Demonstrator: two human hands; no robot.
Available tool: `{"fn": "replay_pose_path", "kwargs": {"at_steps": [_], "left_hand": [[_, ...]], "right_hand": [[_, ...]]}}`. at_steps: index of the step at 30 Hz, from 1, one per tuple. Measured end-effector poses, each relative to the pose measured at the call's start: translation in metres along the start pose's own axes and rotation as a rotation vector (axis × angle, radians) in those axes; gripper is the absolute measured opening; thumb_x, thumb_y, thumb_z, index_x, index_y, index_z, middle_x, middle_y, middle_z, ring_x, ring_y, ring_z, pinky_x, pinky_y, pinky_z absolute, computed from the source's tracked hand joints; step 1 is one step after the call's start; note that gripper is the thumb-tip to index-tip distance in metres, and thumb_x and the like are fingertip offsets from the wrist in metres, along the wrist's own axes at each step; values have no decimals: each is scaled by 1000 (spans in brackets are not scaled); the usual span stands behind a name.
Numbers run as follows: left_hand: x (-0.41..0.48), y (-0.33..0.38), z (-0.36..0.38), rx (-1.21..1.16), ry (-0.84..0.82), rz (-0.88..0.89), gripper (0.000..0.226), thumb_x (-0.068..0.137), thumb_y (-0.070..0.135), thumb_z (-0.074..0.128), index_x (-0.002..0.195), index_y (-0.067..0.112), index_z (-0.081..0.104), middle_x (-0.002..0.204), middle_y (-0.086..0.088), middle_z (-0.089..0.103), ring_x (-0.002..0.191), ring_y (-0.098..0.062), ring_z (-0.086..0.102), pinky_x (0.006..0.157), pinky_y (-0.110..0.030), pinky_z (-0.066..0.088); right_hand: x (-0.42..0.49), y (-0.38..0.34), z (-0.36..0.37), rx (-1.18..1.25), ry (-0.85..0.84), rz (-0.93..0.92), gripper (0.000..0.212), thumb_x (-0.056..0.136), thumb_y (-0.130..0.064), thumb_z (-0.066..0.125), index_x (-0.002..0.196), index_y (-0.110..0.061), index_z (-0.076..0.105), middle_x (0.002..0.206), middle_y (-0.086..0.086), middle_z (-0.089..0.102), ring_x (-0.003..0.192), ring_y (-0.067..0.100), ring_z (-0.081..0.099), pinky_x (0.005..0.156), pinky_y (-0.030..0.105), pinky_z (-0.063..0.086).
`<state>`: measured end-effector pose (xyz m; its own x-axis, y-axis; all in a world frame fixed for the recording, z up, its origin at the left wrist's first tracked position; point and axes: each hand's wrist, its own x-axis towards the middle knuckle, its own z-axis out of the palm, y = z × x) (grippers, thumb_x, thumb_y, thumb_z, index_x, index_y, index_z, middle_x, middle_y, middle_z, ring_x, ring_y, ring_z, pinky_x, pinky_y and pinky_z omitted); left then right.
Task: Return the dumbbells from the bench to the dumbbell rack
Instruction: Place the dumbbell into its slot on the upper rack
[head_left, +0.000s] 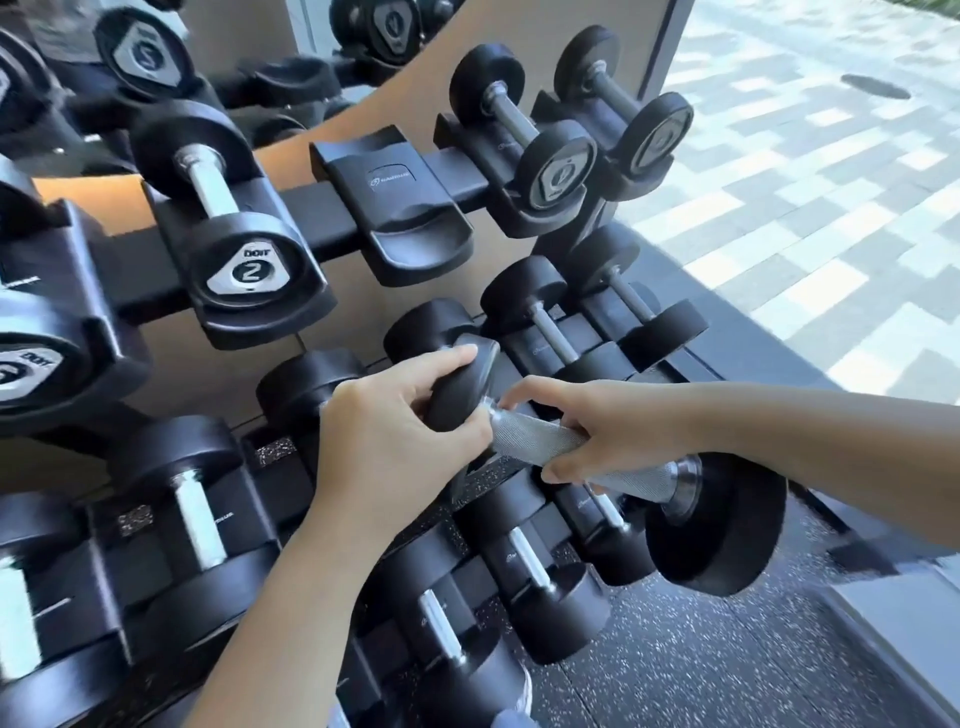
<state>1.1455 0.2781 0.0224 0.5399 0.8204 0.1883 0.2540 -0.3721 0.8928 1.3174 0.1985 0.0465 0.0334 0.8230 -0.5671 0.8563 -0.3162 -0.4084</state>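
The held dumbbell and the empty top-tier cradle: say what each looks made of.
Held dumbbell: handle looks like bare steel, grey with fine crosshatch knurling; heads look rubber- or urethane-coated, matte black with soft sheen, though the coating is a guess. Empty cradle: probably moulded black plastic, smooth and semi-glossy with rounded edges and a printed logo.

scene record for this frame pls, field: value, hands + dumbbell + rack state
left hand: gripping the far head of the held dumbbell
right hand: wrapped around the knurled handle
held dumbbell: carried in both hands, roughly level, in front of the middle tier, not yet seated
dumbbell rack: tiered, black cradles, mostly filled
empty cradle: top tier, between the dumbbell marked 2 and a smaller pair to its right
floor: dark speckled rubber
bench: not in view
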Motion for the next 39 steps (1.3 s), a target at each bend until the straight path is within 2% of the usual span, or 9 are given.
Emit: {"fn": "replay_pose_path", "kwargs": {"at_steps": [4,8,10,14,18,25,31,35,39], "left_hand": [[-5,-8,-13,36,22,-17,40,56,34,69,95,41,65,88,26,68,78,6,66,79,-26,54],[-13,-23,-31,35,21,-38,40,54,40,68,94,44,64,80,33,67,75,7,66,77,-25,55],[-18,-33,-41,25,9,-26,41,54,42,66,94,45,64,80,40,64,76,7,65,76,-24,55],[-25,-47,-63,14,-52,-12,41,54,42,67,95,45,63,84,38,64,79,6,66,76,-24,55],[-31,-55,-77,28,-90,-14,39,57,32,70,94,42,66,86,40,62,76,5,66,76,-26,55],[-25,-50,-67,27,-158,-6,39,58,31,69,96,40,66,85,38,63,74,7,65,76,-22,54],[5,-42,-17,62,-152,37,39,62,30,68,100,37,66,86,29,69,76,2,66,77,-22,54],[35,-36,30,234,-40,200,40,71,28,62,111,20,66,105,6,70,98,0,60,86,-14,45],[64,-37,68,415,18,342,44,80,29,52,120,10,59,121,-10,63,106,-18,62,88,-30,50]], "right_hand": [[11,-12,6,27,-24,-12,54,84,-30,61,123,-45,27,89,2,70,70,16,69,55,13,46],[19,-31,18,65,-66,-13,53,85,-27,60,123,-44,27,89,4,71,67,17,70,60,18,49],[22,-43,27,48,-58,-5,54,85,-28,60,124,-45,26,88,2,71,65,13,67,58,18,46],[22,-67,47,19,-18,41,57,85,-32,59,127,-46,24,79,-3,64,60,6,53,60,25,43],[20,-83,61,36,-24,57,57,86,-31,58,129,-44,23,69,-10,54,56,1,50,48,15,36],[16,-68,65,102,-15,74,57,86,-32,59,129,-45,23,89,-1,66,69,7,57,73,32,48],[25,-12,43,133,-14,65,58,85,-33,59,131,-43,24,84,-5,62,67,5,54,66,24,45],[38,33,7,101,-12,36,57,86,-34,58,132,-41,25,83,-9,56,73,6,55,64,22,42],[55,71,-34,67,-18,7,54,87,-33,57,131,-39,26,88,-10,59,82,10,60,73,25,47]]}}
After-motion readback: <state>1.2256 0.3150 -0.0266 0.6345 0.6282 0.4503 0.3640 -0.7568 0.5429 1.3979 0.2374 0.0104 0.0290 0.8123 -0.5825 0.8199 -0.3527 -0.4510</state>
